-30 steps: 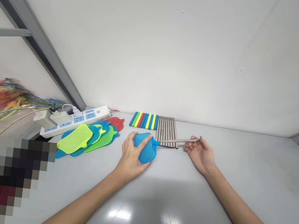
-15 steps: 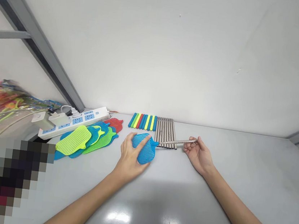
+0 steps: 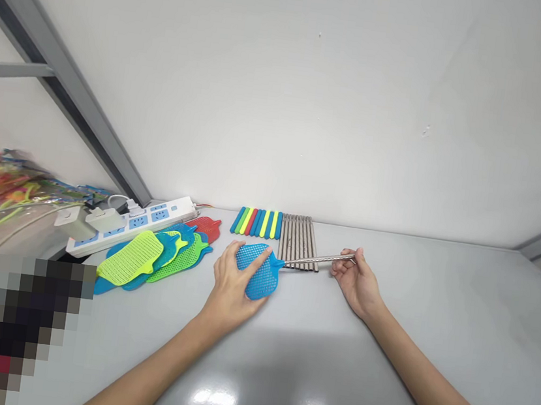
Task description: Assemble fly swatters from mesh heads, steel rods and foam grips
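Observation:
My left hand is closed on a blue perforated fly swatter head, its fingers on the edges and across the mesh. The narrow neck of the head points right. In my right hand a thin metal rod is pinched near its far end. The rod's other tip meets the neck of the blue head; whether it sits inside cannot be made out. Just behind lies a row of metal rods, side by side. Left of them, short coloured tubes in blue, green, yellow and red are lined up.
Overlapping swatter heads, with a yellow one on top, lie at the left against a white power strip with plugged-in adapters. Farther left are plastic-wrapped colourful items. A pale wall rises behind the grey table.
The view has shifted slightly. Both hands keep their hold, and the rod's tip stays at the neck of the blue swatter head.

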### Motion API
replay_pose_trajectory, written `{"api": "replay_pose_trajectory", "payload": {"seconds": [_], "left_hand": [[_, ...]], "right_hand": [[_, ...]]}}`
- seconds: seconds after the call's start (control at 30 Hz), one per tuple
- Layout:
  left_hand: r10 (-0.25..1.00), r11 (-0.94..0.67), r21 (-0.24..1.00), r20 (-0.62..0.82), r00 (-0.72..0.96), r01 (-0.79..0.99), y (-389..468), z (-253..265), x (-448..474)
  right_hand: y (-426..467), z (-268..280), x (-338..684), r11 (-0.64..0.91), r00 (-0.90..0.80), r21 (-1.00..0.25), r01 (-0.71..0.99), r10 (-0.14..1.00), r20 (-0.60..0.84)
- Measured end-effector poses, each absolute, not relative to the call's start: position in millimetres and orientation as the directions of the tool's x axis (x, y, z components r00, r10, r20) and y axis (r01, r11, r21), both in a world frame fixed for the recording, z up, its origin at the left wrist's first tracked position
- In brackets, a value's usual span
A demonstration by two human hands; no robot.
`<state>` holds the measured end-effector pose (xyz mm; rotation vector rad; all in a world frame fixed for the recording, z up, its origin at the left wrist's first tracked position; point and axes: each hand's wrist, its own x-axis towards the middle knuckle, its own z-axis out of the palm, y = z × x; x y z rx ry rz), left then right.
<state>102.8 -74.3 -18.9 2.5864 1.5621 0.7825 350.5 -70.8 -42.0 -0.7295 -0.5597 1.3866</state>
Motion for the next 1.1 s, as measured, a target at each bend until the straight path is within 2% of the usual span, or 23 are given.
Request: {"api": "replay_pose_trajectory", "payload": {"seconds": [0.27,1.1], "left_hand": [[0.822,-0.529,0.247,0.385,0.419,0.812,-75.9,-18.1,103.4],[0.829,-0.506,0.197,0.382,0.409,0.840,-75.0,-21.6,102.1]], "right_hand": [[-70.8,-44.0,348.8,0.119,0.216,-0.776,-0.620,0.976,-0.023],[-68.0,-45.4,346.8,0.107,0.227,-0.822,-0.559,0.973,-0.027]]}}
